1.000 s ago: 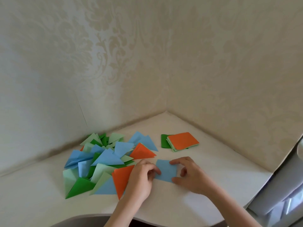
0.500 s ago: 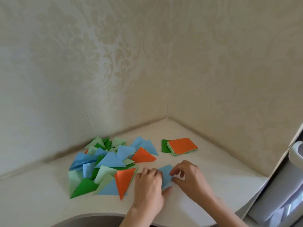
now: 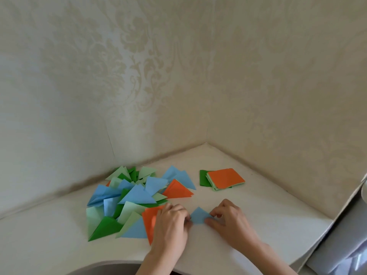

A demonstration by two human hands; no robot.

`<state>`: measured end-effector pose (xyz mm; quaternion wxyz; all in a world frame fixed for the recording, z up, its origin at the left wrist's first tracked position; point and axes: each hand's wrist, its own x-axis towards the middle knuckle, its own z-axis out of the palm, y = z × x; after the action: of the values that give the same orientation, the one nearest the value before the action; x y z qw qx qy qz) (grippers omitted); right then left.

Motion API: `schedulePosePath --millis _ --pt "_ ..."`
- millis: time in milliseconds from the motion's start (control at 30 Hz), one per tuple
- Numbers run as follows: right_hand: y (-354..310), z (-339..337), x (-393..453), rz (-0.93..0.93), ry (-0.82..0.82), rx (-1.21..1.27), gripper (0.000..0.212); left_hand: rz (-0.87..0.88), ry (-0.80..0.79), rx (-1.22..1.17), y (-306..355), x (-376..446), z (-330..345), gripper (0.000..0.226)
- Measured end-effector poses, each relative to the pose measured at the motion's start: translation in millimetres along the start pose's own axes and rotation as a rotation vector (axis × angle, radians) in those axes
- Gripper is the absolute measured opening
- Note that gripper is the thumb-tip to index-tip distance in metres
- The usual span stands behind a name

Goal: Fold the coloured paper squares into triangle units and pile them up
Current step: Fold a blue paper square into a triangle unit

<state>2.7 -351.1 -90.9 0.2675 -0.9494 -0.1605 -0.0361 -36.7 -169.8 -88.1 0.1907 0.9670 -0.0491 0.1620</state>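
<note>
Blue paper (image 3: pixel 199 215), now a triangle, sits pinched between our left hand (image 3: pixel 172 221) and right hand (image 3: pixel 228 219); many units piled (image 3: pixel 131 199), unfolded stack (image 3: pixel 224 178) remains.

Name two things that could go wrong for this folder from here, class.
The blue paper is small and pinched between the left hand and right hand, so its edges might slip out of line before creasing. The left hand also rests on the orange triangle at the pile's edge and may drag it.
</note>
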Motion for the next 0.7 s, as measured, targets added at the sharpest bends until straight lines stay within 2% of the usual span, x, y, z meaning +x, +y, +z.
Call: schedulePosePath --millis 167,267,367,500,700 --pt "-1.0 6.6 6.6 -0.010 0.011 -0.034 0.026 0.005 0.051 -0.013 5.0 7.1 10.4 0.015" --pt "-1.2 13.6 9.8 0.002 0.034 -0.056 0.029 0.010 0.116 0.003 3.9 9.1 20.8 0.036" --pt "0.9 17.7 8.1 0.020 0.074 -0.036 0.027 0.015 0.160 -0.054 2.8 10.9 26.9 0.043" --pt "2.1 19.0 6.0 0.020 0.120 0.048 0.029 -0.086 0.116 -0.239 -4.4 11.6 31.5 0.030" --pt "7.0 6.0 9.7 0.054 0.012 0.223 0.025 -0.178 0.059 -0.405 -15.2 14.3 26.5 0.025"
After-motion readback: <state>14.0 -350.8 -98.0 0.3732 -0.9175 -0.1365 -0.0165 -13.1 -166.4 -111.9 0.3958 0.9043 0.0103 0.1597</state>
